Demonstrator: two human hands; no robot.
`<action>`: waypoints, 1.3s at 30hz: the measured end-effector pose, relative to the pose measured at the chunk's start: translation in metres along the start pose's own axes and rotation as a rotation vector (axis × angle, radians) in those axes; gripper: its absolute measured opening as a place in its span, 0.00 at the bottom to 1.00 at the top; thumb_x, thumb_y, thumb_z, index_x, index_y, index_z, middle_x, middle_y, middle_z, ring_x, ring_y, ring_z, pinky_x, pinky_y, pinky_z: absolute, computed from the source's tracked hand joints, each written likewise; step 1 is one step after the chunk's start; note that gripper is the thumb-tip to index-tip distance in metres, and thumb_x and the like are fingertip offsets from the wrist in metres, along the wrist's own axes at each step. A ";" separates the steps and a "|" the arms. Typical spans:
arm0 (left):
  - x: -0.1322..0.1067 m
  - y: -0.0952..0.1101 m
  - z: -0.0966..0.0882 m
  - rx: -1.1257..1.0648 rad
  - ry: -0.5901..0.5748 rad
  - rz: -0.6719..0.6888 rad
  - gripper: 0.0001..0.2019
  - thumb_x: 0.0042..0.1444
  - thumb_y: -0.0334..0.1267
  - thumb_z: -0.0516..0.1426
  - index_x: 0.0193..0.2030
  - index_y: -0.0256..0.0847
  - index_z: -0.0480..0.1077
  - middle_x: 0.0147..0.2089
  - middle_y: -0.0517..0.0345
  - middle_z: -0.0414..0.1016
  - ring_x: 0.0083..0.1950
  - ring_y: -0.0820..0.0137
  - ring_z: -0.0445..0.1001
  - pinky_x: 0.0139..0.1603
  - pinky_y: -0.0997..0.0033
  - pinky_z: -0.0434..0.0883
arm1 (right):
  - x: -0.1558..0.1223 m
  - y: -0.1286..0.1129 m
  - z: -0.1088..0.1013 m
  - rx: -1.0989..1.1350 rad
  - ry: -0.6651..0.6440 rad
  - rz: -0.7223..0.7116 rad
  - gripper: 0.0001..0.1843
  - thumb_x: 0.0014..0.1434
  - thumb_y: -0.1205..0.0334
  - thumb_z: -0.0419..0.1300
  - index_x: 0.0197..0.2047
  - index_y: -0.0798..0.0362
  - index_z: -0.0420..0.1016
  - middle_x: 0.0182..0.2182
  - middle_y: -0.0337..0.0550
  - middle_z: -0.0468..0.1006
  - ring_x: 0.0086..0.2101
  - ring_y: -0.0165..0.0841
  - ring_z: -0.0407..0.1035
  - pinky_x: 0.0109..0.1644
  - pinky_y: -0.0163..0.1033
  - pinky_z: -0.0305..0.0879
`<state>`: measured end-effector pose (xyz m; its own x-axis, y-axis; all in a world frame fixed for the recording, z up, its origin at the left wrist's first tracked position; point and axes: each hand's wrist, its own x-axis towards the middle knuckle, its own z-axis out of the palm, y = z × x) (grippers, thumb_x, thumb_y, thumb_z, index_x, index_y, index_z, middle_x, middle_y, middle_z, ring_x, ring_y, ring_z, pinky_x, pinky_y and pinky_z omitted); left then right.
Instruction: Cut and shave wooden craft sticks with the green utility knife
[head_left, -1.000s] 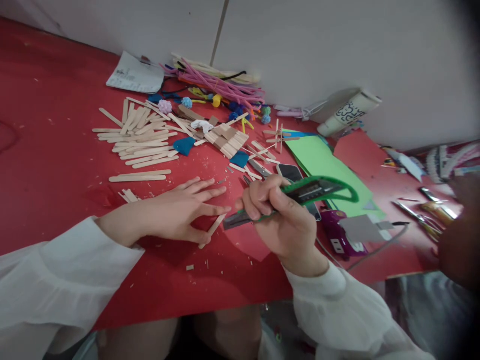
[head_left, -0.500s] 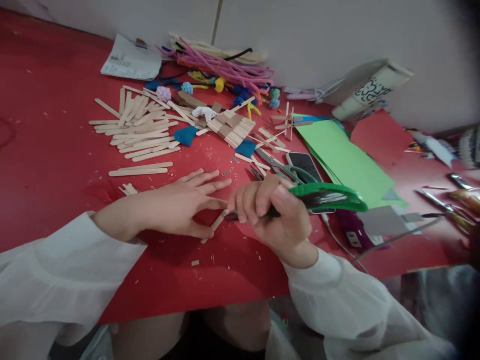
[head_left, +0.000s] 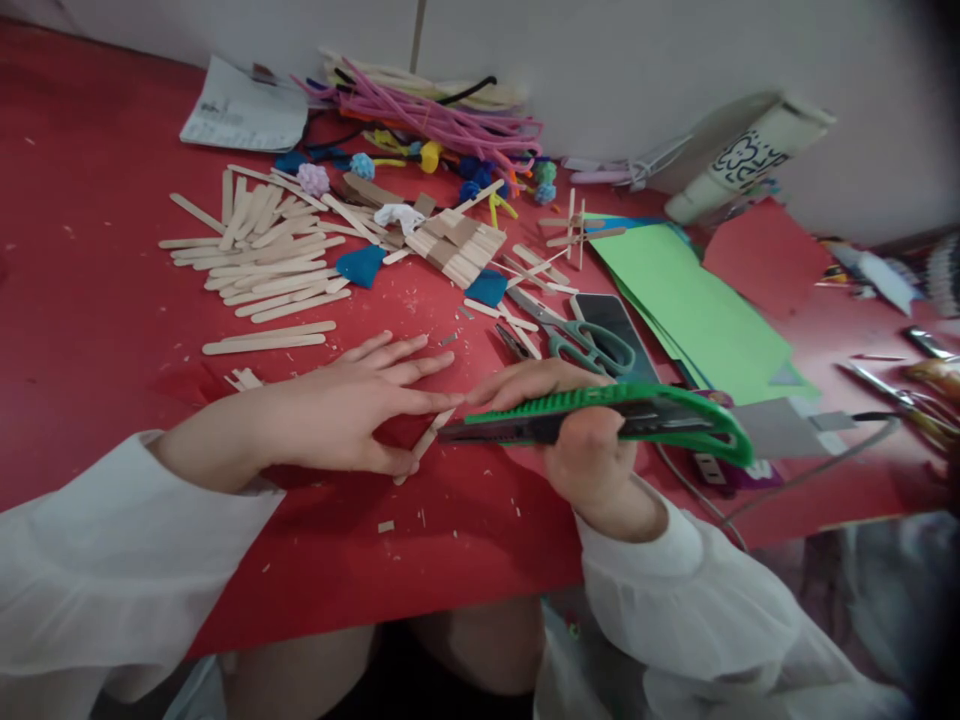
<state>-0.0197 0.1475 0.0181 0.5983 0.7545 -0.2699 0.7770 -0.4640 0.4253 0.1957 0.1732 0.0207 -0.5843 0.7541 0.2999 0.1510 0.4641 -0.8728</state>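
Note:
My left hand [head_left: 337, 415] lies on the red table with its upper fingers spread. Its thumb and index fingertip pin the two ends of a short popsicle stick [head_left: 430, 440], which lies at a slant. A green utility knife [head_left: 637, 415] is in my right hand [head_left: 589, 460], the thumb on its near side and the fingers along its far side. The dark blade end points left, close to the middle of the stick. Whether the blade touches the wood I cannot tell. Small wood chips [head_left: 385, 526] lie in front of the hands.
Loose popsicle sticks [head_left: 262, 260] are piled at the back left. Scissors [head_left: 592, 347], a phone [head_left: 607, 320] and pliers [head_left: 512, 342] lie beyond my right hand. Green paper [head_left: 697, 300] is on the right, pipe cleaners [head_left: 442, 120] at the wall. A cable [head_left: 694, 495] runs near my right sleeve.
My right hand has turned and loosened from a fist-like grip, so the knife's side now shows and lies flatter. My left hand still presses the stick. The view has shifted slightly.

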 end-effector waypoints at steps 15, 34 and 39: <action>0.000 -0.004 0.002 -0.029 0.016 0.029 0.31 0.51 0.45 0.58 0.63 0.56 0.57 0.72 0.62 0.34 0.71 0.54 0.31 0.67 0.47 0.38 | 0.006 -0.014 -0.008 -0.255 -0.365 0.100 0.09 0.58 0.68 0.55 0.41 0.51 0.73 0.36 0.41 0.80 0.38 0.31 0.75 0.42 0.35 0.70; 0.000 -0.001 0.001 -0.025 -0.014 0.002 0.28 0.52 0.50 0.57 0.61 0.56 0.60 0.72 0.61 0.33 0.71 0.55 0.29 0.67 0.47 0.37 | -0.003 0.005 0.000 -0.145 -0.240 0.096 0.06 0.57 0.68 0.56 0.37 0.53 0.73 0.31 0.40 0.80 0.28 0.25 0.74 0.32 0.29 0.70; 0.000 -0.003 0.003 -0.026 0.008 0.018 0.29 0.52 0.50 0.57 0.61 0.56 0.60 0.72 0.61 0.34 0.71 0.56 0.29 0.67 0.48 0.36 | -0.004 0.006 0.000 -0.190 -0.260 0.026 0.08 0.57 0.70 0.57 0.40 0.51 0.73 0.34 0.38 0.80 0.33 0.26 0.75 0.38 0.29 0.71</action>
<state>-0.0215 0.1477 0.0145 0.6104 0.7500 -0.2548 0.7608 -0.4656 0.4522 0.1994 0.1727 0.0143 -0.7588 0.6340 0.1489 0.3000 0.5431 -0.7842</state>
